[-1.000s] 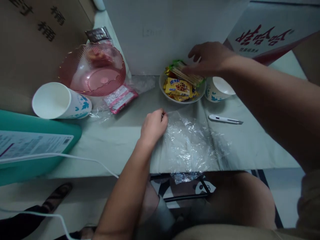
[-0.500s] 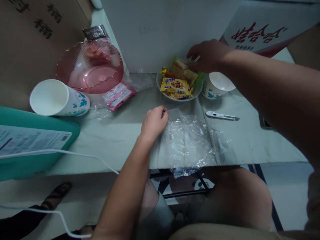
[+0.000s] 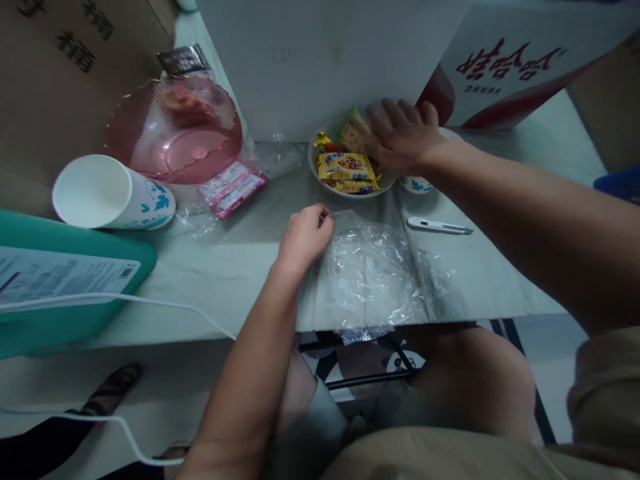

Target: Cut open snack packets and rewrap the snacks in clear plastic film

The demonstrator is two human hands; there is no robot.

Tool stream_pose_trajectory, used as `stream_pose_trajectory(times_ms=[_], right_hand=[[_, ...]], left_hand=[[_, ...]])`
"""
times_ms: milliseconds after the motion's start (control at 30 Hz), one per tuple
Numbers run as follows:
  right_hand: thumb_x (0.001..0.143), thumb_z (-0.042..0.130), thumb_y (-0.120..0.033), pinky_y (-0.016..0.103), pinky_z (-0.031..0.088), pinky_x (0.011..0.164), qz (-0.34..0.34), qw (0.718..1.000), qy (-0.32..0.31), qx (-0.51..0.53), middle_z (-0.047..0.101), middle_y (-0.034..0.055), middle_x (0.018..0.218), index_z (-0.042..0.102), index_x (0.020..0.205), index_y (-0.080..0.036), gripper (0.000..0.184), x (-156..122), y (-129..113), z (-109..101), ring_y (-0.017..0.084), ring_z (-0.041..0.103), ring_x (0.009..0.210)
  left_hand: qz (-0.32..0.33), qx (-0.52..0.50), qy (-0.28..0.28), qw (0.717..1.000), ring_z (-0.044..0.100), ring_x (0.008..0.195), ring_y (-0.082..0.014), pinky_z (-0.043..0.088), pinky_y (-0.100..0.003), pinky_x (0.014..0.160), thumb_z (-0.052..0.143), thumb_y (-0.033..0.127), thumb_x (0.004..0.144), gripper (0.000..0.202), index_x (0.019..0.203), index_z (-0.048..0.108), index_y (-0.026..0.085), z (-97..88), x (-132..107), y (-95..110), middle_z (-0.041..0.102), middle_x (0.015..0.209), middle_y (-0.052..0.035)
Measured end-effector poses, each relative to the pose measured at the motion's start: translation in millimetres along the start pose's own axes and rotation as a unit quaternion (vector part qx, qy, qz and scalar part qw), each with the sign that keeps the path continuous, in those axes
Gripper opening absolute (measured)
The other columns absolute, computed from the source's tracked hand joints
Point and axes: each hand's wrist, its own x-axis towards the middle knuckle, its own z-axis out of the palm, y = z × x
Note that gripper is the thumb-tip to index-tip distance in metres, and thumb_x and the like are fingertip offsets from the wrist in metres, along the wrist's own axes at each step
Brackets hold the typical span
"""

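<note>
My left hand (image 3: 303, 237) is closed in a pinch on the near left corner of a clear plastic sheet (image 3: 373, 277) that lies crumpled on the table and hangs over its front edge. My right hand (image 3: 403, 137) lies with fingers spread flat over the right side of a small bowl (image 3: 320, 179) filled with yellow snack packets (image 3: 346, 167). A green-wrapped biscuit pack (image 3: 354, 133) sticks out from under the fingers. Half hidden under my right wrist is a paper cup (image 3: 414, 184).
A white utility knife (image 3: 439, 227) lies right of the sheet. A pink ribbed bowl (image 3: 175, 130), a pink packet (image 3: 233, 190) and a tipped paper cup (image 3: 107, 197) stand at the left, beside a teal box (image 3: 65, 287) with a white cable. Cardboard boxes wall the back.
My right hand put the biscuit pack down onto the bowl and flattened over it, moving nearer and lower. My left hand kept its pinch on the plastic sheet.
</note>
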Motion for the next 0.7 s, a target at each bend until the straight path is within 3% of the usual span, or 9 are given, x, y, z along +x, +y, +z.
stream_pose_trajectory(times_ms=[67,133,167,233,300,367,533,700], right_hand=[[0.1,0.046,-0.042,0.061,0.018,0.124,0.004,0.996,0.075,0.041,0.041,0.0199,0.163,0.041,0.156,-0.014,0.063,-28,-3,-5,0.038,0.032,0.155],[0.1,0.041,-0.036,0.05,0.038,0.117,-0.03,0.98,0.161,0.111,0.057,0.02,0.147,0.05,0.146,-0.015,0.052,-73,-7,1,0.032,0.05,0.141],[0.099,0.038,-0.034,0.051,0.044,0.113,-0.051,0.972,0.185,0.138,0.063,0.0182,0.14,0.055,0.14,-0.019,0.046,-99,-7,11,0.032,0.056,0.135],[0.097,0.041,-0.031,0.054,0.05,0.106,-0.082,0.966,0.176,0.17,0.07,0.0146,0.127,0.062,0.127,-0.024,0.037,-153,-6,37,0.033,0.064,0.125],[0.093,0.048,-0.03,0.056,0.049,0.108,-0.074,0.974,0.126,0.171,0.073,0.0109,0.121,0.066,0.116,-0.027,0.03,-197,-1,67,0.032,0.067,0.12],[0.091,0.053,-0.03,0.058,0.049,0.108,-0.066,0.981,0.094,0.159,0.071,0.0122,0.129,0.068,0.115,-0.026,0.028,-223,6,89,0.034,0.064,0.126],[0.094,0.049,-0.031,0.059,0.044,0.112,-0.01,0.989,0.063,0.131,0.062,0.0145,0.145,0.065,0.127,-0.025,0.037,-232,17,101,0.034,0.057,0.137],[0.096,0.042,-0.032,0.051,0.04,0.116,-0.011,0.995,0.041,0.094,0.058,0.0128,0.149,0.061,0.132,-0.023,0.041,-229,16,99,0.03,0.051,0.142]], left_hand=[[0.003,-0.005,-0.002,1.0,0.069,0.087,-0.0227,0.047,-0.033,0.078,0.05,0.025,0.093,0.024,0.094,0.074,0.021,-0.9,0,2,0.077,0.094,-0.008],[0.009,-0.012,-0.012,1.0,0.068,0.085,-0.0226,0.047,-0.033,0.076,0.051,0.025,0.092,0.023,0.094,0.073,0.022,-2.4,-1,3,0.077,0.092,-0.0075],[0.015,-0.015,-0.024,0.999,0.068,0.083,-0.0225,0.046,-0.033,0.075,0.051,0.025,0.092,0.022,0.093,0.073,0.022,-3.0,-1,3,0.077,0.09,-0.0071],[0.024,-0.015,-0.061,0.998,0.066,0.079,-0.0221,0.045,-0.033,0.073,0.052,0.024,0.091,0.021,0.088,0.072,0.023,-2.7,-2,3,0.076,0.086,-0.006],[0.037,-0.004,-0.101,0.994,0.066,0.077,-0.0223,0.045,-0.033,0.072,0.054,0.022,0.089,0.018,0.083,0.071,0.023,1.6,-3,3,0.074,0.082,-0.0057],[0.054,0.019,-0.103,0.993,0.066,0.079,-0.0238,0.045,-0.034,0.074,0.055,0.023,0.087,0.017,0.082,0.071,0.023,11.2,-6,5,0.073,0.083,-0.0065],[0.047,0.072,0.019,0.996,0.066,0.1,-0.0318,0.045,-0.041,0.09,0.056,0.032,0.09,0.022,0.097,0.074,0.023,42.6,-12,11,0.072,0.091,-0.0109],[0.038,0.059,0.052,0.996,0.063,0.11,-0.0331,0.043,-0.043,0.098,0.055,0.031,0.09,0.024,0.102,0.074,0.021,53.3,-12,11,0.071,0.097,-0.0122]])
